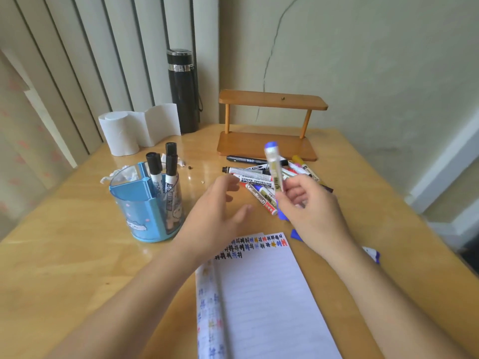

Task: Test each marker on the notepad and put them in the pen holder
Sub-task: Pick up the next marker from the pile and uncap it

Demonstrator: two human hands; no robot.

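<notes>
My right hand grips a blue-ended marker, holding it upright above the table. Beside it, my left hand hovers with relaxed, spread fingers and holds nothing. Behind both hands lies a pile of several markers. A lined notepad lies near the front edge, with rows of coloured test marks along its top. At the left stands a blue pen holder with three black-capped markers upright in it.
A wooden desk shelf stands behind the marker pile. A black flask and a paper roll sit at the back left. Crumpled tissue lies behind the holder. Blue objects lie under my right wrist.
</notes>
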